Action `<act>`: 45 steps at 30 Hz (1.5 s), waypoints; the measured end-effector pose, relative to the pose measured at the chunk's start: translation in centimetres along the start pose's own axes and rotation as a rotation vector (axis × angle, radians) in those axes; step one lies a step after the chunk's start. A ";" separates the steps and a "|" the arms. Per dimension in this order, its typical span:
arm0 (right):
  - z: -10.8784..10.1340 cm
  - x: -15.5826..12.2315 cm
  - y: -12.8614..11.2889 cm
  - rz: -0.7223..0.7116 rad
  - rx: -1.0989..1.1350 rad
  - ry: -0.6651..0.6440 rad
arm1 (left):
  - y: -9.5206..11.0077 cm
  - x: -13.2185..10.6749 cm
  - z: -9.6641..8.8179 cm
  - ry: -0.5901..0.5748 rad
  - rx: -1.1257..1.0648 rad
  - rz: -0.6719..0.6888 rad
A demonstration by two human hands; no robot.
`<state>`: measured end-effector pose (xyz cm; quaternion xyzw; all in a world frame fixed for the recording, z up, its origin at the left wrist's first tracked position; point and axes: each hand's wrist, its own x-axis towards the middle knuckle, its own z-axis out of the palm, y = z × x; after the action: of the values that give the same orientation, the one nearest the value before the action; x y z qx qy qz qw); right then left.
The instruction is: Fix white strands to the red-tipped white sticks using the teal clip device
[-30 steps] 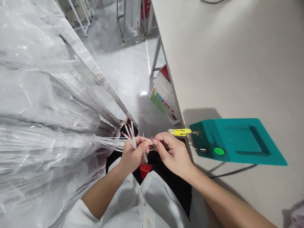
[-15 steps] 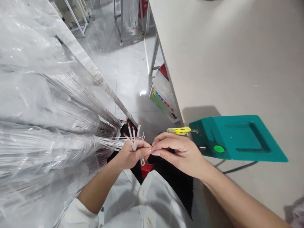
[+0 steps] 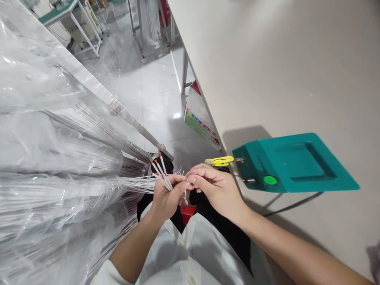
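My left hand (image 3: 168, 196) is closed around several white wires (image 3: 162, 170) with reddish tips, which stick up between thumb and fingers. A looped wire end (image 3: 186, 198) hangs below its fingertips. Meeting it at the fingertips, my right hand (image 3: 214, 186) is closed in a pinch; whatever lies between its thumb and forefinger is too small and covered to make out. Just beyond the right hand, a yellow clip (image 3: 220, 161) is attached to a teal device (image 3: 267, 158) with a green button (image 3: 270, 180) at the table edge.
Plastic-wrapped bundles of white wires (image 3: 59, 198) fill the left side behind a slanted rail (image 3: 118, 107). The pale table (image 3: 282, 79) spans the right, with a dark cable (image 3: 297, 206) by the device. A printed box (image 3: 200, 118) stands under it; wheeled racks (image 3: 139, 35) stand farther off.
The view has shifted slightly. My right hand's fingers have curled in more and its thumb now lies against the left fingertips. The wires in my left hand lean more to the left.
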<state>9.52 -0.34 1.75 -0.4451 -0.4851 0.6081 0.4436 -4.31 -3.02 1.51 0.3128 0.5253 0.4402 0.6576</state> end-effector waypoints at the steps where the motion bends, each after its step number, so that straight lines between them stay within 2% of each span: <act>1: 0.0 0.0 0.0 0.015 0.027 -0.016 | 0.0 0.0 0.0 -0.016 -0.047 -0.027; 5: 0.1 0.2 0.2 0.048 0.085 -0.111 | -0.1 0.3 0.1 -0.081 -0.257 -0.160; 7: 0.0 0.2 0.4 -0.035 -0.030 -0.096 | -0.2 0.3 0.1 -0.096 -0.292 -0.180; 9: -0.3 0.1 0.5 -0.225 -0.254 -0.039 | -0.2 0.3 0.1 -0.092 -0.278 -0.164; 13: -1.1 -0.1 0.5 -0.703 -0.773 0.027 | -0.2 0.0 -0.2 -0.058 -0.154 -0.080; 16: -1.6 0.1 0.1 -0.905 -1.015 0.000 | -0.4 0.0 -0.3 -0.045 -0.106 -0.046; 26: -2.2 0.4 -0.4 -1.067 -1.429 -0.248 | -1.4 0.0 -0.1 0.067 0.100 0.002; 28: -2.6 0.0 -0.4 -1.069 -1.426 -0.350 | -1.4 0.1 -0.2 0.119 0.094 0.016; 30: -3.0 -0.5 -0.4 -1.003 -1.363 -0.390 | -1.4 0.2 -0.3 0.153 0.043 0.040; 36: -2.6 -1.2 -0.1 -0.471 -0.828 -0.067 | -1.1 0.4 -0.6 0.053 -0.006 0.042; 40: -1.4 -0.5 -0.4 -0.243 -0.553 -0.095 | -1.0 0.3 -0.5 -0.007 0.017 0.048; 43: -0.8 0.1 -0.6 -0.228 -0.498 -0.166 | -0.8 0.0 -0.5 -0.053 0.090 0.047; 45: -0.8 0.3 -0.5 -0.323 -0.581 -0.167 | -0.7 -0.2 -0.4 -0.040 0.145 0.044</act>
<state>10.33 0.16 2.14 -0.4189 -0.7368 0.4009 0.3478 -4.52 -3.49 0.88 0.3801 0.5354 0.4090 0.6337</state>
